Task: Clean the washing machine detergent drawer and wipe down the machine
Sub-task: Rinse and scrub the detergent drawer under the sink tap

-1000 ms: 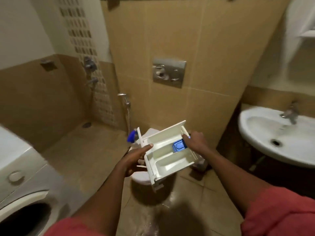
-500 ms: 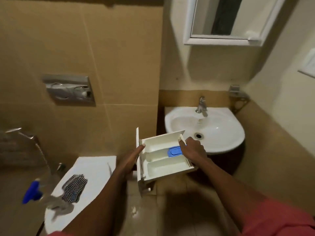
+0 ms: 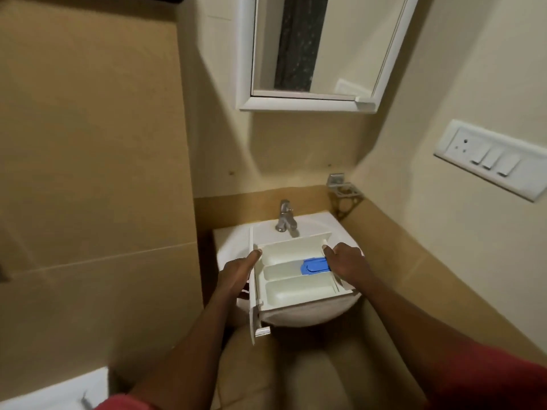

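Tan tiled wall (image 3: pixel 88 173) fills the left half of the view; a paler wall runs behind and to the right. White-framed mirror (image 3: pixel 325 45) hangs on the back wall, directly above the sink (image 3: pixel 310 316). The sink is white with a rounded front and is fixed in the corner against a tan tiled band. Switch plate (image 3: pixel 488 159), white, sits on the right wall, well apart from the sink. A white surface (image 3: pixel 50 393) shows in the lower left corner, partly cut off; what it is cannot be told. Drawer (image 3: pixel 296 288): white plastic, held in the air over the sink basin, open side up and roughly level, its back edge just below the tap (image 3: pixel 285 216). Its front panel is at the left end, stands on edge and hangs down past the sink rim. Three troughs are visible inside, running left to right. Left hand (image 3: pixel 236 272) grips the drawer at the panel end, with the thumb laid along the top rim near the back left corner; the fingers are hidden behind the panel. Right hand (image 3: pixel 346 261) grips the opposite end, with the thumb on the rim at the back right corner and the fingers curled over the right side. Both forearms are bare, with red sleeves (image 3: pixel 488 389) at the bottom edge. The tap is metal and stands centred at the rear of the sink. A metal bracket (image 3: pixel 343 190) is fixed in the corner, just right of the tap. Blue flap (image 3: pixel 315 266) lies in the middle trough at its right end, touching the right hand.
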Demonstrator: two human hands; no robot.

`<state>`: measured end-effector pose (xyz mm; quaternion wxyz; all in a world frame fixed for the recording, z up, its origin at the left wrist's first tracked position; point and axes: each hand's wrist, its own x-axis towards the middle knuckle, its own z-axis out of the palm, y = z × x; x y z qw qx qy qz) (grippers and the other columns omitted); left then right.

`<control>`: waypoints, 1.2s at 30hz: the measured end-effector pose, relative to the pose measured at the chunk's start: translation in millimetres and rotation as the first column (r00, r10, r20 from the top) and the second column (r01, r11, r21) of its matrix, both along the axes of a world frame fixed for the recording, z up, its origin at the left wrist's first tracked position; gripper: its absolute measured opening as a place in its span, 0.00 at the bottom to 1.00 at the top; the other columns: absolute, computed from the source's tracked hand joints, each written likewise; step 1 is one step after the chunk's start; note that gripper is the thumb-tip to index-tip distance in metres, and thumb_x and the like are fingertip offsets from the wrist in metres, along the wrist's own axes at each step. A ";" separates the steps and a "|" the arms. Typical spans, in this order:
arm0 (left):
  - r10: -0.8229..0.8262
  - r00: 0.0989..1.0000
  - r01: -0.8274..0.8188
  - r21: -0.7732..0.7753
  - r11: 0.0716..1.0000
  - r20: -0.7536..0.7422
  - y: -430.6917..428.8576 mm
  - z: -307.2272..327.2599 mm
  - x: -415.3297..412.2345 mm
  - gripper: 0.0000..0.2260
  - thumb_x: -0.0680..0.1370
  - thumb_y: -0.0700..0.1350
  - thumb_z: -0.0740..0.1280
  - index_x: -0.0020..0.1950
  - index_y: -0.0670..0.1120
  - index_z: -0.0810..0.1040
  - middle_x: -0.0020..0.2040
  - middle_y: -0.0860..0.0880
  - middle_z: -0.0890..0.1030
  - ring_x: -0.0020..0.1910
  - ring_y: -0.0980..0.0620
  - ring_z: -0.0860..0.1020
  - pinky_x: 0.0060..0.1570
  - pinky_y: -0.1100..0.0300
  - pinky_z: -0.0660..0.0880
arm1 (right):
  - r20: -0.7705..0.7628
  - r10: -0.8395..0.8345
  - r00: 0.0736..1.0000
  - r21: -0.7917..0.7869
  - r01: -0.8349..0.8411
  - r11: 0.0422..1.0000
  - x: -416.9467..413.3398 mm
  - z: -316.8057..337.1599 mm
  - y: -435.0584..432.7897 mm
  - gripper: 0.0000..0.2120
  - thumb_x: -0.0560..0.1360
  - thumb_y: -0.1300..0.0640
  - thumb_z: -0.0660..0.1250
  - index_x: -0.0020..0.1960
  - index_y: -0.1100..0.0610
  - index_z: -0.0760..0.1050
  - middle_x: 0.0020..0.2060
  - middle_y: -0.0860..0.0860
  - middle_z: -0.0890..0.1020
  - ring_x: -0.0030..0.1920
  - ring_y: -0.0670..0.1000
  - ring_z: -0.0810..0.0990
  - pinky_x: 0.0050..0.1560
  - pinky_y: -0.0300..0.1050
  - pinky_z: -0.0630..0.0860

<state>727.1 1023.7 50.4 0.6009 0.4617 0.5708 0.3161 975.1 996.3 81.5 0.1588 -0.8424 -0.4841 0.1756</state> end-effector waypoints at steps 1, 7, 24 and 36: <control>-0.011 1.000 0.011 -0.006 1.000 -0.007 9.0 0.2 7.1 0.23 0.74 0.65 0.65 0.56 0.48 0.80 0.50 0.45 0.83 0.46 0.43 0.82 0.41 0.55 0.79 | 0.012 -0.006 1.000 0.003 0.006 1.000 7.8 -1.7 7.8 0.25 0.77 0.36 0.51 0.46 0.57 0.70 0.52 0.59 0.79 0.53 0.60 0.77 0.56 0.52 0.73; -0.062 0.998 0.061 -0.027 0.998 -0.018 51.9 -11.8 38.8 0.22 0.75 0.64 0.64 0.56 0.48 0.79 0.51 0.44 0.81 0.42 0.44 0.82 0.33 0.59 0.75 | 0.035 -0.012 0.999 -0.111 0.016 0.994 38.7 -11.8 41.2 0.25 0.80 0.41 0.50 0.54 0.61 0.73 0.51 0.61 0.79 0.53 0.62 0.78 0.53 0.53 0.74; 0.036 0.991 -0.062 -0.215 0.975 -0.126 127.7 -69.1 108.8 0.25 0.67 0.60 0.69 0.58 0.48 0.72 0.53 0.37 0.80 0.39 0.41 0.81 0.35 0.53 0.81 | -0.018 0.141 0.990 -0.192 -0.141 0.971 108.3 -86.6 172.1 0.24 0.79 0.39 0.53 0.60 0.57 0.74 0.58 0.58 0.77 0.58 0.60 0.77 0.56 0.49 0.72; 0.170 0.985 -0.157 -0.253 0.955 0.030 117.5 -87.1 128.0 0.19 0.75 0.49 0.70 0.63 0.47 0.69 0.43 0.45 0.77 0.37 0.44 0.79 0.39 0.52 0.81 | -0.180 0.410 0.894 0.185 -0.378 0.907 59.7 -52.1 268.3 0.13 0.69 0.44 0.72 0.44 0.54 0.81 0.44 0.51 0.83 0.46 0.53 0.81 0.48 0.45 0.78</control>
